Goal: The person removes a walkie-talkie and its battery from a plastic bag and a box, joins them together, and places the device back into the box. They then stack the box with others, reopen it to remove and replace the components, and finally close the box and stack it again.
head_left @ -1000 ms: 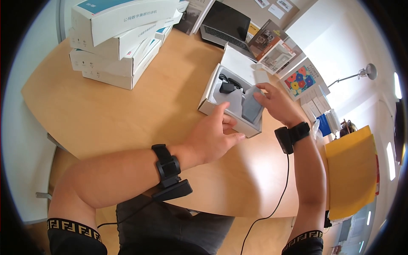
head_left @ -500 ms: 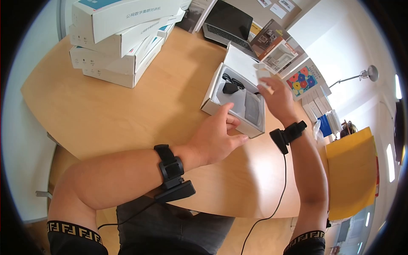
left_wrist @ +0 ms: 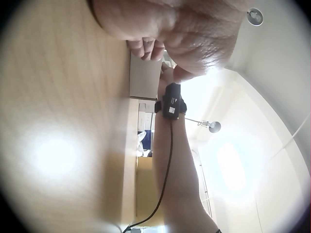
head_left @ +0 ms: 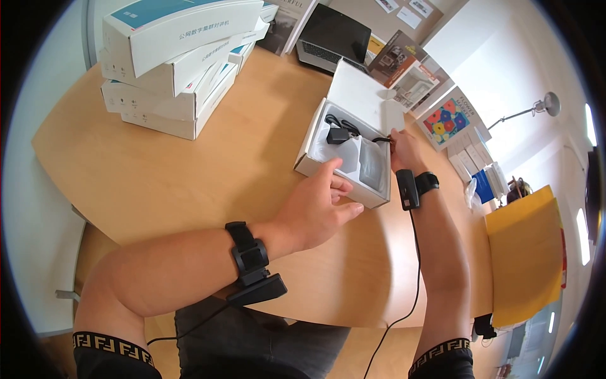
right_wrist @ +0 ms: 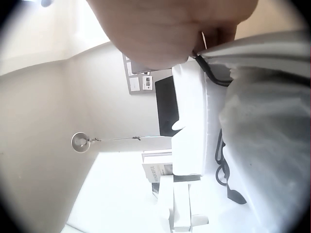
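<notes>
An open white box point(head_left: 353, 188) holds a black charger plug point(head_left: 337, 136) with a coiled cable, and a grey item in a frosted plastic bag point(head_left: 374, 165). My left hand point(head_left: 312, 211) rests against the box's near wall, index finger at the rim, thumb out beside the wall. At the box's right edge, my right hand point(head_left: 405, 151) pinches a black cord point(head_left: 381, 139). In the right wrist view this cord point(right_wrist: 212, 73) runs from my fingers into the box beside the bag. The right fingertips are partly hidden behind the hand.
White boxes point(head_left: 183, 31) are stacked at the table's left back. Behind the open box stand a laptop point(head_left: 334, 38) and upright brochures point(head_left: 410, 72). A flower poster point(head_left: 449, 120), a desk lamp point(head_left: 548, 105) and a yellow folder point(head_left: 522, 252) are on the right.
My right hand first left the bagged item in the box and rose to the flap. It has since come down to the right edge, at the black cord. The left hand stays put.
</notes>
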Action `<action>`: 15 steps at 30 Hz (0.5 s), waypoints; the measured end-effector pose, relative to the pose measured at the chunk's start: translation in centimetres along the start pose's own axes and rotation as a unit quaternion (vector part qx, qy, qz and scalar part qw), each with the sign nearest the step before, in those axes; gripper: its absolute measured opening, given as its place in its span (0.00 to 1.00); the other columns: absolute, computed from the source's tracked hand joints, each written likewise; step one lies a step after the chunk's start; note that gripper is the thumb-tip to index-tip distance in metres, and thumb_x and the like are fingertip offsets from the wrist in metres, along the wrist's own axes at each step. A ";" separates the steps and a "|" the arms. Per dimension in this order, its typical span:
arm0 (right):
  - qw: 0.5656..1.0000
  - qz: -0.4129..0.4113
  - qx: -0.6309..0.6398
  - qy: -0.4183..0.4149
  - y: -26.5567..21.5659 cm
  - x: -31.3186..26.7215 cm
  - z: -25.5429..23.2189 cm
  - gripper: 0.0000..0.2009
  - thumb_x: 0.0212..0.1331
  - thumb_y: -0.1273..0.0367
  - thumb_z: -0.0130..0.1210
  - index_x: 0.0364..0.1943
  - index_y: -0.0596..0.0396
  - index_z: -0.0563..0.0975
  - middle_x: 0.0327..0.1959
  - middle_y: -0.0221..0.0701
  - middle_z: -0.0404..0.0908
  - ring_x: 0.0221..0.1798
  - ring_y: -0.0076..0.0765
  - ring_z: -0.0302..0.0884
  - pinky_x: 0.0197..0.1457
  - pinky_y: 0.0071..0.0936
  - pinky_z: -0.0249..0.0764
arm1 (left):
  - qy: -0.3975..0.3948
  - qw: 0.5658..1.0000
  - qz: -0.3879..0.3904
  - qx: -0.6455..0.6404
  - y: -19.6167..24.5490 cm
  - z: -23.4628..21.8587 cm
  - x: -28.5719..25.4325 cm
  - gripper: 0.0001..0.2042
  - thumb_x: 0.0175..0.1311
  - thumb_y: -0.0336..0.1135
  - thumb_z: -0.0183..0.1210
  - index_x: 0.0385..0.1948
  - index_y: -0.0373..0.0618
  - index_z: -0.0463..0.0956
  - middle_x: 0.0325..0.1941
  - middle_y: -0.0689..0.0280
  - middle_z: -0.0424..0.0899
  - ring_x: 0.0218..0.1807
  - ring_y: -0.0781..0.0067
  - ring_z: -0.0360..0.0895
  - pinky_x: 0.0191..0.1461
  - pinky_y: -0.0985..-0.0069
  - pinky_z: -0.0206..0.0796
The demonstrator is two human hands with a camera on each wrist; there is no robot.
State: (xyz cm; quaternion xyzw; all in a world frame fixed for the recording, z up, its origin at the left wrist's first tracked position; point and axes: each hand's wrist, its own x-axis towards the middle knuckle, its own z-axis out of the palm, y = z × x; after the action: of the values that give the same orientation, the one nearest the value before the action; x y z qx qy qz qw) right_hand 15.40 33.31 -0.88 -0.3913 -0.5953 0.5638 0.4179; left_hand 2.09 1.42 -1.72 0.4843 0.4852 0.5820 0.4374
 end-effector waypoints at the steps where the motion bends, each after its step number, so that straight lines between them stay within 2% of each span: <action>1: 0.999 0.023 0.024 -0.019 -0.2 -0.2 -0.3 0.06 0.69 0.71 0.53 0.44 0.57 0.71 0.31 0.29 0.75 0.28 0.29 0.72 0.34 0.32 0.73 | 0.001 1.000 0.000 0.000 0.1 0.0 0.0 0.41 0.66 0.38 0.65 0.74 0.32 0.47 0.64 0.47 0.73 0.67 0.53 0.73 0.71 0.64 0.66; 2: 0.997 0.047 0.047 -0.039 -0.2 -0.4 -0.5 0.09 0.69 0.73 0.52 0.50 0.59 0.72 0.34 0.31 0.77 0.30 0.30 0.74 0.36 0.33 0.74 | 0.001 1.000 -0.001 0.003 0.1 -0.1 -0.1 0.41 0.66 0.37 0.65 0.73 0.32 0.47 0.64 0.47 0.73 0.67 0.53 0.73 0.71 0.64 0.66; 3: 0.997 0.047 0.046 -0.040 -0.9 -1.6 -0.1 0.09 0.69 0.73 0.52 0.50 0.59 0.72 0.34 0.31 0.77 0.30 0.30 0.74 0.36 0.33 0.74 | 0.000 1.000 -0.001 0.006 0.1 -0.1 -0.1 0.41 0.67 0.37 0.65 0.73 0.32 0.47 0.63 0.47 0.73 0.67 0.53 0.73 0.71 0.64 0.66; 5: 0.990 0.041 0.116 -0.073 -2.8 -4.5 1.3 0.18 0.67 0.77 0.52 0.61 0.62 0.71 0.42 0.35 0.81 0.36 0.33 0.78 0.42 0.34 0.78 | 0.003 1.000 0.000 0.001 -0.1 -0.1 -0.1 0.41 0.67 0.37 0.65 0.73 0.32 0.47 0.63 0.47 0.73 0.67 0.54 0.73 0.71 0.64 0.66; 6: 0.990 0.041 0.116 -0.072 -2.6 -4.4 1.0 0.18 0.67 0.77 0.52 0.61 0.62 0.71 0.42 0.35 0.81 0.36 0.33 0.78 0.42 0.34 0.78 | 0.003 1.000 0.002 -0.004 -0.1 0.0 0.0 0.40 0.67 0.37 0.64 0.73 0.31 0.47 0.63 0.47 0.73 0.67 0.54 0.73 0.71 0.65 0.66; 8: 0.991 0.065 0.078 -0.086 -2.3 -4.3 0.6 0.26 0.64 0.81 0.51 0.69 0.63 0.65 0.49 0.39 0.81 0.41 0.36 0.81 0.46 0.35 0.79 | 0.003 1.000 0.003 0.000 -0.1 0.1 0.0 0.40 0.67 0.37 0.64 0.73 0.31 0.47 0.63 0.47 0.73 0.67 0.54 0.73 0.71 0.65 0.66; 12: 0.994 0.069 0.026 -0.086 -2.4 -4.1 0.5 0.25 0.62 0.78 0.57 0.65 0.62 0.69 0.46 0.37 0.83 0.41 0.35 0.82 0.45 0.34 0.78 | 0.005 1.000 0.012 -0.001 -0.1 0.2 0.0 0.40 0.67 0.37 0.64 0.73 0.31 0.47 0.64 0.46 0.73 0.67 0.54 0.73 0.71 0.65 0.66; 13: 0.992 0.019 -0.117 -0.042 -2.6 -4.2 0.4 0.25 0.61 0.75 0.60 0.64 0.63 0.71 0.44 0.37 0.84 0.41 0.35 0.82 0.46 0.32 0.78 | 0.007 1.000 0.012 -0.001 0.0 0.1 0.0 0.40 0.67 0.37 0.64 0.73 0.31 0.47 0.64 0.46 0.73 0.67 0.54 0.73 0.71 0.65 0.66; 14: 0.966 -0.033 -0.257 0.002 -2.7 -4.2 0.4 0.25 0.60 0.71 0.64 0.62 0.63 0.73 0.41 0.36 0.86 0.41 0.34 0.83 0.46 0.31 0.78 | 0.005 1.000 0.008 0.004 0.0 0.1 -0.1 0.41 0.67 0.37 0.65 0.73 0.31 0.47 0.64 0.46 0.73 0.67 0.54 0.73 0.71 0.65 0.66; 15: 0.965 -0.033 -0.258 0.001 -2.9 -4.5 0.5 0.25 0.60 0.71 0.64 0.62 0.63 0.73 0.41 0.36 0.86 0.41 0.34 0.83 0.46 0.31 0.78 | 0.004 1.000 0.004 0.009 0.1 0.0 -0.1 0.41 0.67 0.37 0.65 0.73 0.31 0.48 0.64 0.46 0.73 0.67 0.54 0.73 0.71 0.65 0.66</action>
State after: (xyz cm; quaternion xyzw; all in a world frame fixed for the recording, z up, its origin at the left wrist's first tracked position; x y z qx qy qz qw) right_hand 16.53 28.79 1.75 -0.4664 -0.7331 0.3763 0.3216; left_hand 2.13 1.29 -1.67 0.4875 0.4903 0.5813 0.4290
